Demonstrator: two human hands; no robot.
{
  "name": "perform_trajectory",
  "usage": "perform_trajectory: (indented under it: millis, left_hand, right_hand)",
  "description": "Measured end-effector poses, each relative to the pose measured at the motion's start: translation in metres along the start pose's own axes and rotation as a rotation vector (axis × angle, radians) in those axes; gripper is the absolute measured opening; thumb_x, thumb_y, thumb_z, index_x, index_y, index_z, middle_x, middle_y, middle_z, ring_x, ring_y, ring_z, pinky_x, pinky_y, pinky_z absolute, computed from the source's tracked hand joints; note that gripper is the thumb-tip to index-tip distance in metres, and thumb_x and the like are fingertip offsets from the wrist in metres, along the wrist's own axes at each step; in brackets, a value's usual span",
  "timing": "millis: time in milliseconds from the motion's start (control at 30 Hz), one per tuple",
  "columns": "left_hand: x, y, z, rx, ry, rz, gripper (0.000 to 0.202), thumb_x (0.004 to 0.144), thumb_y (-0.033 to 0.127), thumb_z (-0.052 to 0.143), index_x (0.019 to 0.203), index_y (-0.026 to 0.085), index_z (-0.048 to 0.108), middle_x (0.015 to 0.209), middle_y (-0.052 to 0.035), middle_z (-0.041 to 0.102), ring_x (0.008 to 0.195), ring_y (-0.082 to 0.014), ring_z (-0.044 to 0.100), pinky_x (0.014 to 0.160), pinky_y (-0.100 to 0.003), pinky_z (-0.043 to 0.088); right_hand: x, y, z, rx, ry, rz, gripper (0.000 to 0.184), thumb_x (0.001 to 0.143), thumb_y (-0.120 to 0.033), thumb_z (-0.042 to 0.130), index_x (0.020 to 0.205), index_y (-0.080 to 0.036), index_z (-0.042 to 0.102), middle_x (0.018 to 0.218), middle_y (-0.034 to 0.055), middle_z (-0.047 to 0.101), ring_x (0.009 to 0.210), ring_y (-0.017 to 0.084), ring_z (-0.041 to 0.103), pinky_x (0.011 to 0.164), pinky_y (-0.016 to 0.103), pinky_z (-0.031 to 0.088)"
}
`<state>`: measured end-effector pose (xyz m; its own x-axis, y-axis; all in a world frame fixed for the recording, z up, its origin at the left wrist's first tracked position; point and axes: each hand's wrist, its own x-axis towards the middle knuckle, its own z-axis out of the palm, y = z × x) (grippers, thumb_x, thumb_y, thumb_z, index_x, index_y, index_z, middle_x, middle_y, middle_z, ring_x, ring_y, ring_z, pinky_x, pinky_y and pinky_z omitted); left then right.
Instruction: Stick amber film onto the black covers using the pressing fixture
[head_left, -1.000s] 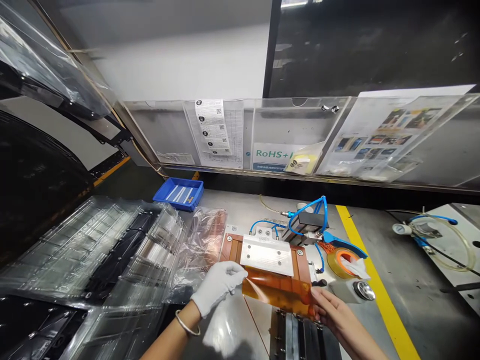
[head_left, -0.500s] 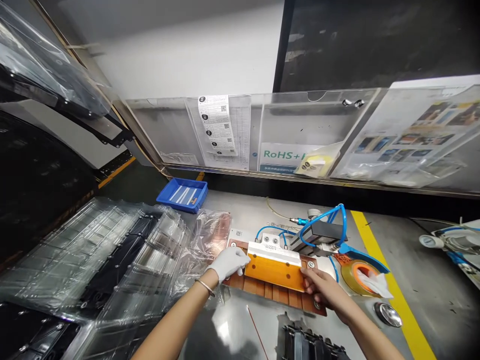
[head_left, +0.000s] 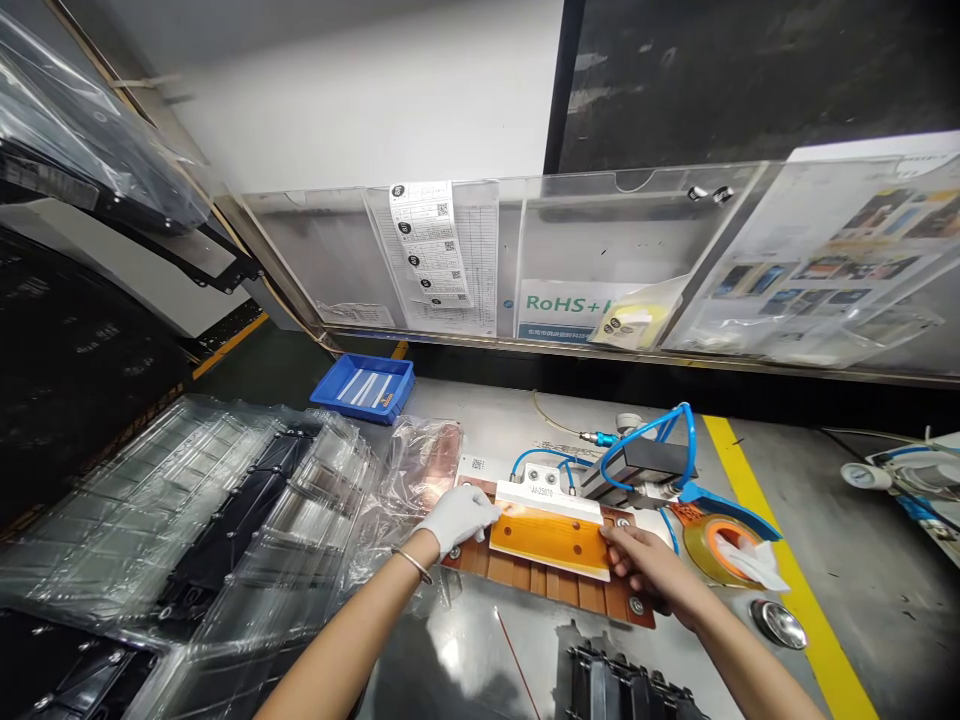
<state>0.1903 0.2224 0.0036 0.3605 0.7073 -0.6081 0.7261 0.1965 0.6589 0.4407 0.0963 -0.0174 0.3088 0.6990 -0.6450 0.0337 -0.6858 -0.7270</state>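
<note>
An orange plate point(head_left: 551, 542) with several dark holes sits below a white block point(head_left: 551, 495) marked JJ-25070, over a brown grooved base point(head_left: 544, 588). My left hand point(head_left: 459, 518), in a white glove and with a bracelet at the wrist, pinches the plate's left end. At its right end my bare right hand point(head_left: 641, 562) grips the edge between thumb and fingers. Blue air hoses point(head_left: 686, 445) and a dark cylinder block point(head_left: 637, 470) stand behind the white block. The right fingertips are partly hidden behind the plate.
Clear plastic trays point(head_left: 112, 510) with black parts fill the left side, beside a copper-coloured bagged item point(head_left: 435, 465). A blue bin point(head_left: 364, 388) stands behind. Rolled tape point(head_left: 724, 550), a round metal knob point(head_left: 780, 624) and black parts point(head_left: 622, 685) lie to the right and front.
The orange plate has tilted, so a pale strip now shows along its lower edge and light glints on its upper left. Both hands stay at its ends.
</note>
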Motion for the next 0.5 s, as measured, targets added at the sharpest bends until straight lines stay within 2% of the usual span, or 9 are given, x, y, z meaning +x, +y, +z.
perform_trajectory:
  millis: [133,300,500]
  left_hand:
    - [-0.003,-0.001,-0.002,-0.032,0.023,-0.029,0.024,0.089,0.028,0.065,0.07,0.016,0.056,0.053,0.0093,0.051,0.045,-0.0074,0.047,0.05,-0.022,0.043]
    - [-0.006,-0.01,0.002,-0.104,0.023,-0.068,0.024,0.089,0.035,0.064,0.076,0.015,0.06,0.056,0.0072,0.056,0.044,-0.007,0.048,0.045,-0.02,0.039]
    - [-0.005,-0.022,0.007,-0.152,0.052,-0.093,0.027,0.09,0.041,0.063,0.085,0.015,0.062,0.06,0.0061,0.059,0.043,-0.0068,0.047,0.044,-0.021,0.04]
  right_hand:
    - [0.004,0.002,-0.002,-0.062,0.019,-0.004,0.035,0.075,-0.048,0.065,0.057,-0.021,0.05,0.05,-0.0033,0.056,0.043,0.009,0.051,0.038,0.018,0.039]
    - [0.003,0.003,-0.011,-0.162,0.02,-0.025,0.041,0.066,-0.056,0.069,0.053,-0.022,0.049,0.044,-0.0031,0.054,0.039,0.009,0.048,0.036,0.02,0.036]
    - [0.002,0.008,-0.012,-0.27,0.044,-0.089,0.043,0.063,-0.065,0.063,0.056,-0.024,0.054,0.047,0.0,0.061,0.042,0.014,0.056,0.041,0.024,0.042]
